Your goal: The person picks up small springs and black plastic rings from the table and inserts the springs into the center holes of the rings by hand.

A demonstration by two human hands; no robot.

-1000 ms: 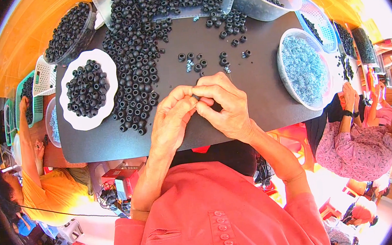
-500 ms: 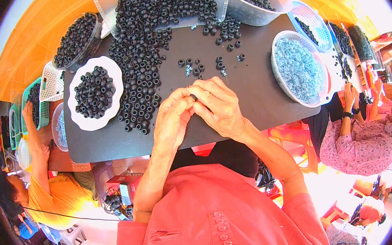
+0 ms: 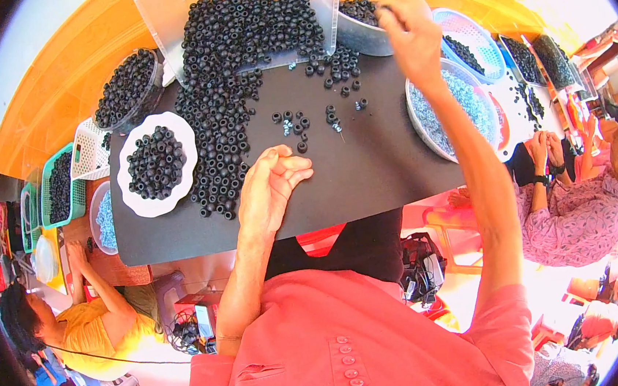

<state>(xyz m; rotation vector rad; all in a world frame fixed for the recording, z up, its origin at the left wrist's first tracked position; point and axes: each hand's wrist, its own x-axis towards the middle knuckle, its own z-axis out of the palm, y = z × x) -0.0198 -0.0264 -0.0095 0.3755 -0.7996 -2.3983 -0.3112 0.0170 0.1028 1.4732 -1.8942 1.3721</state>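
Observation:
My right hand (image 3: 413, 33) is stretched out to the back right, over the clear tub (image 3: 369, 39) of black pieces. Its thumb and fingers pinch a small dark piece (image 3: 382, 10), seemingly one of the black ring-like pieces, slightly blurred. Nearer to me, my left hand (image 3: 270, 189) hovers above the dark table (image 3: 365, 166) with its fingers curled together and nothing visible in them. Just beyond its fingertips lie a few loose black pieces (image 3: 301, 124) with holes, beside small shiny metallic bits (image 3: 287, 129).
A large clear bin (image 3: 330, 15) spills black pieces onto the table. A white scalloped plate (image 3: 139, 200) of them stands left, and a bowl (image 3: 447, 153) of bluish clear pieces right. Co-workers sit at both sides, one in yellow (image 3: 89, 322), one in a patterned top (image 3: 569, 222).
My hands, together on a small black piece before, are now apart. My right hand has swung to the back right over the tub. My left hand stays near the table's front.

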